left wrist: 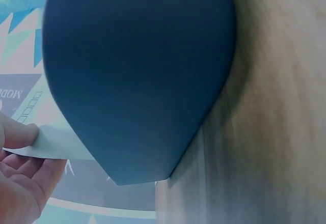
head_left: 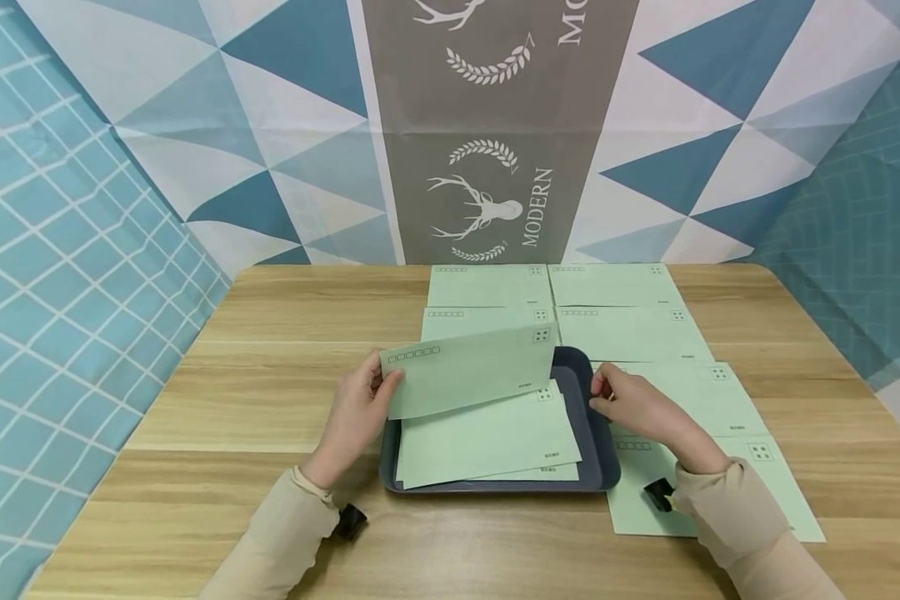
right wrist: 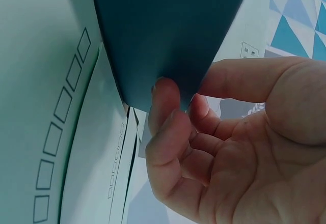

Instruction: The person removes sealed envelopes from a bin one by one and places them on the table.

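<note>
My left hand (head_left: pixel 356 408) pinches the left end of a pale green envelope (head_left: pixel 468 371), thumb in front and fingers behind. The envelope is held tilted above a dark blue tray (head_left: pixel 596 471). Inside the tray lie more green envelopes (head_left: pixel 487 437), loosely overlapping. At the tray's right side, my right hand (head_left: pixel 633 404) grips the rim between thumb and curled fingers; in the right wrist view the thumb tip (right wrist: pixel 209 79) goes behind the tray wall (right wrist: pixel 163 40). The left wrist view has the left hand (left wrist: pixel 23 178) beside the tray's outer wall (left wrist: pixel 142 81).
Several green envelopes lie face up on the wooden table (head_left: pixel 285 367) behind and to the right of the tray, such as one at the back right (head_left: pixel 611 287) and one at the front right (head_left: pixel 780 492). A patterned cloth (head_left: pixel 487 108) hangs behind the table.
</note>
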`<state>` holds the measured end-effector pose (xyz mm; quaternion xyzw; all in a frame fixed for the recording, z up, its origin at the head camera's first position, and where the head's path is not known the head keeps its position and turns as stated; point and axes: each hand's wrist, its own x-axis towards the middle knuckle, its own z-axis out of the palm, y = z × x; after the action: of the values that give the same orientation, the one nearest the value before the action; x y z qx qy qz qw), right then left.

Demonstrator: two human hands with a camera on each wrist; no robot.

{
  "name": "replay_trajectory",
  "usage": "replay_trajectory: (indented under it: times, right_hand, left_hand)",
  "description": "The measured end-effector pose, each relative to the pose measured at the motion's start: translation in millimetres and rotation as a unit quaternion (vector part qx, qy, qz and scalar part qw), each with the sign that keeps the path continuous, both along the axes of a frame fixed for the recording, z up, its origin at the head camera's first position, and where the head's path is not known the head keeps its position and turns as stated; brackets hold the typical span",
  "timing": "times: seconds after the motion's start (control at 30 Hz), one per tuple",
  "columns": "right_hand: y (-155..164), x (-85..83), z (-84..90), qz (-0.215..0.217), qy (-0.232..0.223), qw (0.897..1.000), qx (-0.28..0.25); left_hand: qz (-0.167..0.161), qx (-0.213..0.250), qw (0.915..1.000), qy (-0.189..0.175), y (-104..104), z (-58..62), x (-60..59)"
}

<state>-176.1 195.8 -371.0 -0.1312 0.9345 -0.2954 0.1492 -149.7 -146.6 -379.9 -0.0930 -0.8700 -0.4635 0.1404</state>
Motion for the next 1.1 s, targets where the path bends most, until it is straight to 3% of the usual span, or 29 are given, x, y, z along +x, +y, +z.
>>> replay_trajectory:
  times: [0.57,0.7,0.93,1.1]
  right_hand:
    - [0.1,-1.0,0.1,0.0,0.001,1.0,0.002]
    - [0.7,-1.6,-1.4,-0.001,0.001,1.0,0.001]
    - [1.2,-3.8,-3.9,-0.006,0.004,1.0,0.006]
    - [0.5,-3.4,-4.1,-0.006,0.008,1.0,0.008]
  left_hand:
    - [0.049,0.046,0.9951,0.072,-2.0,5.0,0.4]
    - [0.06,0.067,0.9939,0.064,-2.0,8.2,1.2]
    - [0.089,0.074,0.9918,0.056,4.4,27.0,10.7]
    - [0.118,0.087,0.9872,0.062,-7.4,10.7,1.6]
